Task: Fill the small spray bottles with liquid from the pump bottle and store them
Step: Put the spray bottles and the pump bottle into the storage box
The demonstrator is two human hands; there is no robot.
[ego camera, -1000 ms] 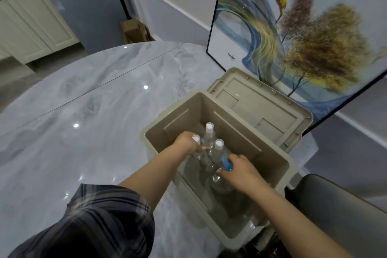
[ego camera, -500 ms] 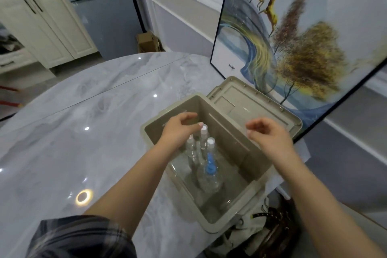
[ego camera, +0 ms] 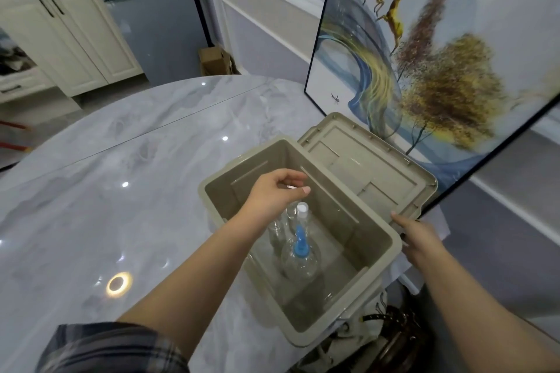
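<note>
Beige plastic storage box point(ego camera: 385, 254), head view, stands at the right edge of the marble tabletop point(ego camera: 121, 160) with its hinged lid point(ego camera: 369, 166) swung open. Inside stand the clear pump bottle point(ego camera: 300, 254) with a blue top and, just behind it, small spray bottles point(ego camera: 298, 215) with white caps. The left hand point(ego camera: 272, 194) hangs above them, fingers loosely curled and holding nothing; the right hand point(ego camera: 419, 238) touches the lid's near corner, its grasp not discernible.

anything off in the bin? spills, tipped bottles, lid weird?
Nothing stands out. The pump bottle and the small spray bottles stand upright inside the bin, with no visible spill. The lid is folded open behind it. The left hand hovers over the bottles holding nothing; the right hand is at the bin's right rim.
</note>
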